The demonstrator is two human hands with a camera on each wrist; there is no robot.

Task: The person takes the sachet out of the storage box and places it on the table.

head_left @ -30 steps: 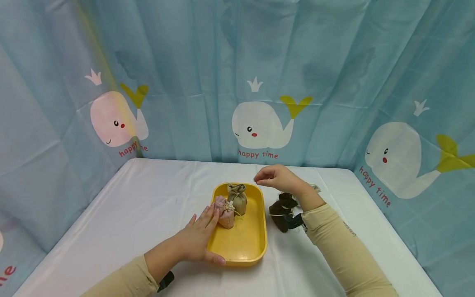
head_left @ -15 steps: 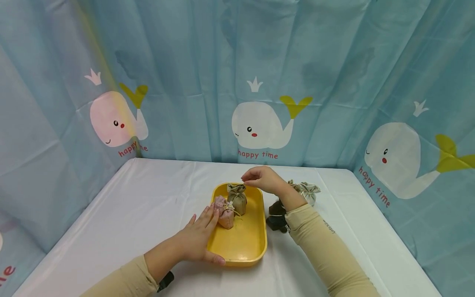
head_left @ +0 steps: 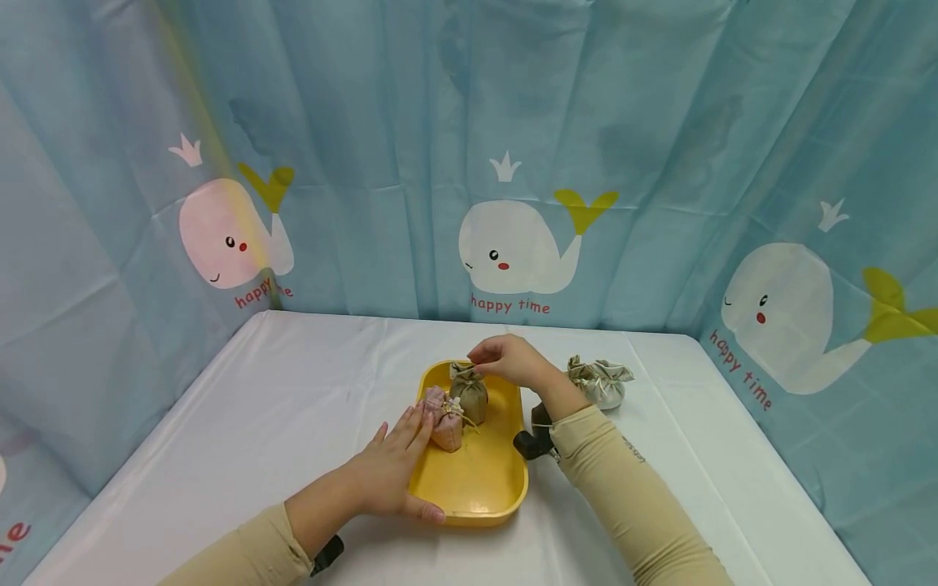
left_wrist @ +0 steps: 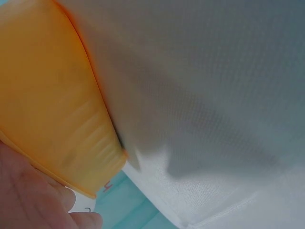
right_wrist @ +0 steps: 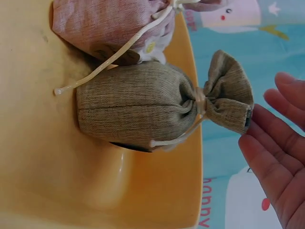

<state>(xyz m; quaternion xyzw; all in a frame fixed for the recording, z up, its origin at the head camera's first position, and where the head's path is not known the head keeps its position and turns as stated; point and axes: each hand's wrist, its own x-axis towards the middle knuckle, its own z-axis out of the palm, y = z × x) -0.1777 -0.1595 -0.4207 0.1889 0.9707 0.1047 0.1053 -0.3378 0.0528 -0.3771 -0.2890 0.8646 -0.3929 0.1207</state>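
A yellow tray [head_left: 476, 488] holds two small drawstring pouches. The olive-brown pouch [head_left: 472, 403] stands upright toward the back, its neck tied with a pale cord. Beside it on the left, the pink pouch [head_left: 449, 433] has a small white flower and a cord. My right hand [head_left: 513, 362] reaches over the far rim. In the right wrist view its fingertips meet the gathered top of the olive-brown pouch [right_wrist: 138, 105], thumb held apart. My left hand [head_left: 384, 476] rests along the tray's left rim, fingers straight, thumb on the near rim.
Right of the tray on the white cloth [head_left: 696, 464] sits a silvery pouch [head_left: 607, 389] with an olive one [head_left: 579, 370] next to it. A dark pouch [head_left: 540, 417] is mostly hidden behind my right wrist. A blue whale-print curtain [head_left: 396, 203] surrounds the table.
My right hand has moved left and slightly down, from beyond the tray's right corner to the top of the olive-brown pouch. My left hand and both pouches in the tray stay put.
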